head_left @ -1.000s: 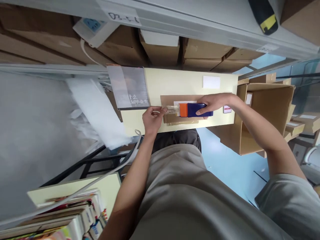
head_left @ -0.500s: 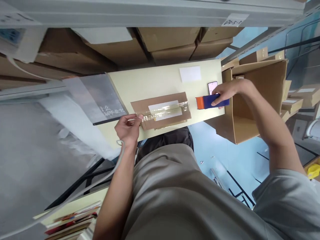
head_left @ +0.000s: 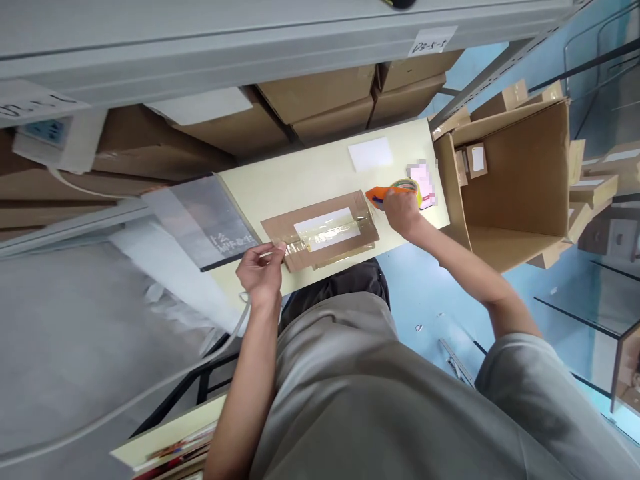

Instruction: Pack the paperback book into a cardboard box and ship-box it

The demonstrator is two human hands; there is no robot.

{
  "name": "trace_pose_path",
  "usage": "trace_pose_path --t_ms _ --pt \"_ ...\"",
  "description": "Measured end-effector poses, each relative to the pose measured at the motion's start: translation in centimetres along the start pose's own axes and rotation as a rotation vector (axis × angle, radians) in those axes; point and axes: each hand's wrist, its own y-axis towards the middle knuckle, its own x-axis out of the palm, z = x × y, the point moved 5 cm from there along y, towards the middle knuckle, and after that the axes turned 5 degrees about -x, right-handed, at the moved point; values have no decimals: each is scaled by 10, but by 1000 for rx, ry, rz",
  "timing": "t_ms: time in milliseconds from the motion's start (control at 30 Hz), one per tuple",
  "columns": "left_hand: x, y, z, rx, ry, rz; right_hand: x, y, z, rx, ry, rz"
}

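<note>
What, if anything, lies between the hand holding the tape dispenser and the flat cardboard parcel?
Nothing visible does. The right hand holds the tape dispenser close beside the right end of the parcel. The left hand pinches the tape at the parcel's left end.

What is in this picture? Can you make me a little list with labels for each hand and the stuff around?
Left hand: pinches the end of the clear tape at the parcel's left edge
Right hand: grips the orange tape dispenser just past the parcel's right end
Parcel: flat brown cardboard with a white label, tape along its top, lying on the pale yellow table
Nearby: white paper slip, grey book, open cardboard box beside the table
</note>
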Motion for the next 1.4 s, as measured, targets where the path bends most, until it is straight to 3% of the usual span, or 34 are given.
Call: trace_pose_path --t_ms 67,100,200,267,433,533,633,733,833,1033,1167,1400 --pt "0 1 0 24 33 -7 24 4 0 115 181 228" --pt "-1 1 1 36 48 -13 37 6 -1 127 239 275" --pt "-4 3 3 73 60 -22 69 10 -4 184 334 290" --pt "-6 2 7 102 67 -40 80 10 -5 228 361 314" --pt "-9 -4 18 178 135 -78 67 -12 -7 246 428 485" --pt "-9 -11 22 226 134 -86 47 -51 -11 235 532 681" --pt "-6 -15 24 235 118 -103 36 -91 -32 172 622 834" --pt "-1 -20 27 229 200 -129 41 -106 -65 117 678 787" --pt "7 -27 33 271 402 -147 51 -99 -92 141 728 673" --pt "22 -37 37 283 641 -58 59 -73 -104 370 735 610" --pt "21 -33 31 309 554 -81 65 -68 -94 334 788 615" --pt "-3 -13 32 238 166 -285 54 -83 -78 137 846 593"
